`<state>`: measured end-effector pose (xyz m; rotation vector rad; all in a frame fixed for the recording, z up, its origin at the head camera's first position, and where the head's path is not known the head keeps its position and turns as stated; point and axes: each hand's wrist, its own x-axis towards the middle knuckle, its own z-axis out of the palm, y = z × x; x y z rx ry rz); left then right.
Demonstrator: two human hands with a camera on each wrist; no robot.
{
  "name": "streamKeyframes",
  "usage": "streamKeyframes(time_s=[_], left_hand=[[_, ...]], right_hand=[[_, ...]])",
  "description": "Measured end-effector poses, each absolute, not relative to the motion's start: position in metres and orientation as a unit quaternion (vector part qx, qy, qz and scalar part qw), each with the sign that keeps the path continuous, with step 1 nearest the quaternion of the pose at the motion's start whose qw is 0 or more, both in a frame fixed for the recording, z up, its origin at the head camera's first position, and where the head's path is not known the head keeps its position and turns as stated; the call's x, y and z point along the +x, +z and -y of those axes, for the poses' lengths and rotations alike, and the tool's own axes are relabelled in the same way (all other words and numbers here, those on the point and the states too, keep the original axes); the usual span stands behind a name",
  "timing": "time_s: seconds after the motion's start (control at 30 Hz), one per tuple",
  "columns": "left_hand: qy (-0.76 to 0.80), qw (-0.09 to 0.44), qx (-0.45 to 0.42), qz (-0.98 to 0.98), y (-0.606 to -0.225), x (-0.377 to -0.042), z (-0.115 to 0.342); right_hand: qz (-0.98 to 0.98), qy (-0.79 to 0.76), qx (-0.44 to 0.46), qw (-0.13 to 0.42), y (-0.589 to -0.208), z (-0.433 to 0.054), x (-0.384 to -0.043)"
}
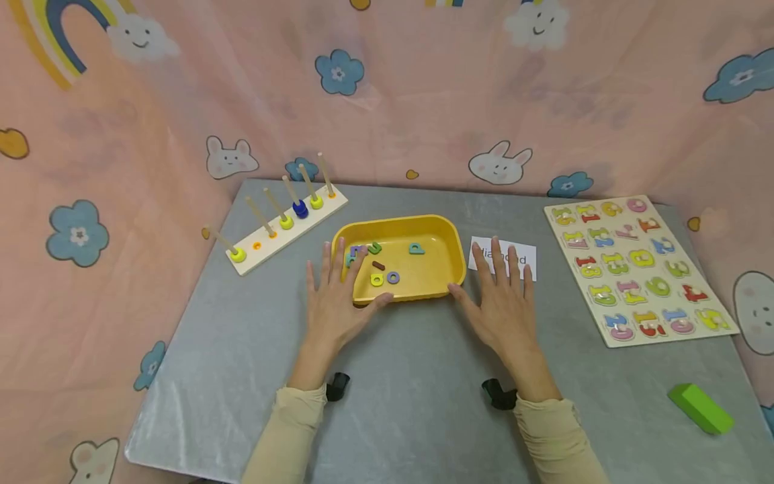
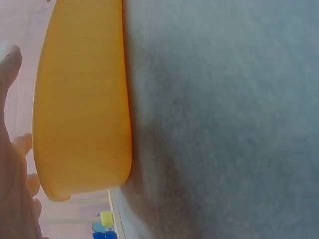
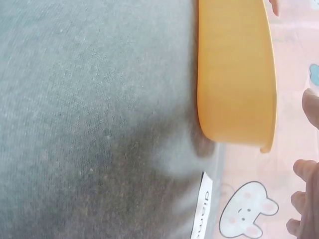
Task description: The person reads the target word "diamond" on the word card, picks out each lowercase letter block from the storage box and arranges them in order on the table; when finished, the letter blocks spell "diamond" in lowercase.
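Note:
A yellow plastic tray point(image 1: 432, 272) sits mid-table with several small letter pieces in it, among them a teal letter point(image 1: 416, 249), a purple ring-shaped one point(image 1: 393, 277) and a brown stick-like piece point(image 1: 378, 265). My left hand point(image 1: 335, 309) spreads its fingers over the tray's left end, partly covering the pieces there. Fingers spread too, my right hand point(image 1: 504, 314) hovers by the tray's right corner and over a white card point(image 1: 527, 253), hiding part of its printed word. In both wrist views the tray's side wall point(image 2: 82, 99) point(image 3: 234, 74) stands near the fingers; neither hand grips anything.
Back left stands a white peg board point(image 1: 250, 259) with upright sticks and yellow and blue beads. A wooden number puzzle board point(image 1: 589, 286) lies at the right. A green block point(image 1: 701, 408) rests near the right front edge. Pink printed cloth point(image 1: 411, 114) hangs behind the grey table.

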<state>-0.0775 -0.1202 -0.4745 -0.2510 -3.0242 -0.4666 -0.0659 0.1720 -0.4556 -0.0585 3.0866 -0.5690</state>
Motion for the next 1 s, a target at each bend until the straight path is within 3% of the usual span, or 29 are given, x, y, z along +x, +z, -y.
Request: streamKeyframes(time_s=[0.4,0.77,1.0], left_hand=[[-0.16,0.029,-0.073,0.984,-0.474,-0.079,0.124],[-0.284,0.016,-0.03,0.958,-0.48,-0.082,0.131],[-0.355,-0.015,-0.001,0.935,-0.485,-0.083,0.132]], right_hand=[[-0.982,-0.184,-0.046,0.024,-0.446,-0.152,-0.073],[-0.948,-0.273,-0.164,0.019,-0.446,-0.121,-0.095],[-0.945,-0.274,-0.157,0.09,-0.449,-0.106,-0.12]])
